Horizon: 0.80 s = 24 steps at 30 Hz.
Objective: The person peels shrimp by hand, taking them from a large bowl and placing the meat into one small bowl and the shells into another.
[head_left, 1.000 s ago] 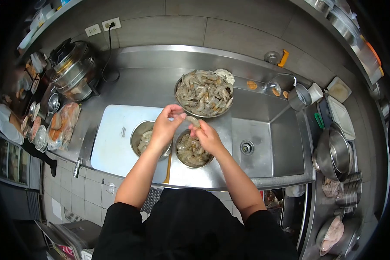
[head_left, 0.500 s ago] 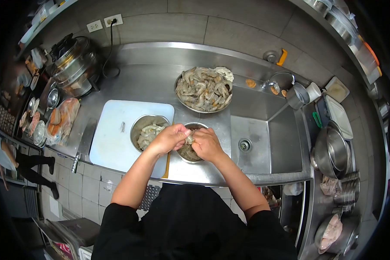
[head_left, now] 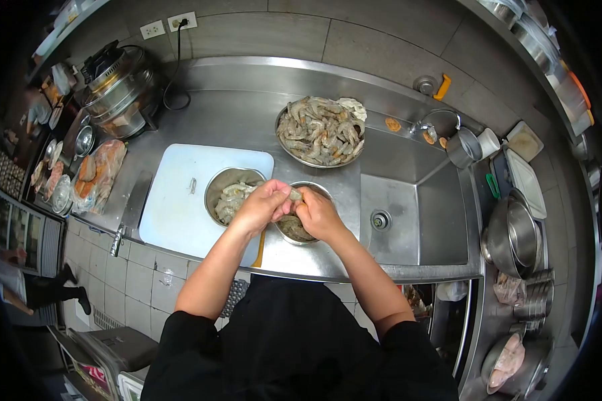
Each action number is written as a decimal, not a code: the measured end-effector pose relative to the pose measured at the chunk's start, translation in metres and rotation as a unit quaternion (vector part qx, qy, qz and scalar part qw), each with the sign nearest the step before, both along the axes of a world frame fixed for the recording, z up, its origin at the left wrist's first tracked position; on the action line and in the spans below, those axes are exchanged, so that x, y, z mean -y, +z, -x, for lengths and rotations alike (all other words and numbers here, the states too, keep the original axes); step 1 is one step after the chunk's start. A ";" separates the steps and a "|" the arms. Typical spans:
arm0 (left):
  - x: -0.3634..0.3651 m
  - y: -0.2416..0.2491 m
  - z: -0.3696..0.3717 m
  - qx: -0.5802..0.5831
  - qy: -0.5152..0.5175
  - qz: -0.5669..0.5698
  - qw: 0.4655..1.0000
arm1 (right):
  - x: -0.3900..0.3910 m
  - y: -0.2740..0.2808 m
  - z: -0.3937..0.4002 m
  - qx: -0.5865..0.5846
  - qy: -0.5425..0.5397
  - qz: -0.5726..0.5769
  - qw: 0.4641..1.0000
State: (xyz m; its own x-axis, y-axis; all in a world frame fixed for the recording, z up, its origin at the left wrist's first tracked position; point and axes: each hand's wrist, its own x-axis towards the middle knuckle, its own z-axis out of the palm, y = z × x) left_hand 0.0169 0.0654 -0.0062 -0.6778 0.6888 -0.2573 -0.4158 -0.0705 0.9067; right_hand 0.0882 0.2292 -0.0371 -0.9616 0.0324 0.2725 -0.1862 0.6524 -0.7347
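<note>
A grey shrimp [head_left: 295, 194] is pinched between my left hand [head_left: 266, 206] and my right hand [head_left: 319, 214], both closed on it. They hold it above a metal bowl [head_left: 324, 192] with greyish shells or scraps inside. Just left, a second metal bowl [head_left: 211, 194] contains pale peeled shrimp [head_left: 231, 199] and stands on a white cutting board [head_left: 174, 194]. Behind my hands is a large bowl [head_left: 284, 148] heaped with unpeeled shrimp [head_left: 321, 130]. My fingers partly cover the held shrimp and the bowl below.
The sink [head_left: 394, 240] lies to the right, under a faucet [head_left: 441, 115]. A knife [head_left: 130, 207] rests left of the board, near a plastic bag of orange pieces [head_left: 99, 175]. Steel bowls [head_left: 512, 234] are stacked far right. Another person's legs [head_left: 50, 293] show at lower left.
My hands have turned slightly, and the shrimp between them now lies more sideways. The view has shifted a little. The other person at left has moved down and outward in view.
</note>
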 end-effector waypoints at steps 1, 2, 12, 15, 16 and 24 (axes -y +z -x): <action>0.001 -0.001 0.000 0.000 0.001 -0.001 1.000 | 0.001 0.000 0.000 0.019 -0.001 0.022 1.000; 0.002 -0.002 0.000 0.018 -0.004 -0.001 1.000 | 0.001 0.000 -0.001 0.020 0.000 0.021 1.000; 0.007 -0.019 -0.003 -0.035 -0.016 0.041 0.998 | -0.016 -0.010 -0.010 -0.091 -0.012 -0.173 0.981; 0.006 -0.017 -0.010 -0.080 -0.023 0.044 0.996 | -0.005 0.011 -0.013 -0.065 -0.030 -0.087 0.994; 0.005 -0.015 -0.012 -0.081 -0.024 0.045 0.995 | -0.001 0.016 -0.014 -0.026 -0.028 -0.041 0.998; 0.000 -0.009 -0.027 -0.243 -0.017 0.153 0.958 | 0.003 0.003 -0.010 -0.056 -0.030 -0.003 0.998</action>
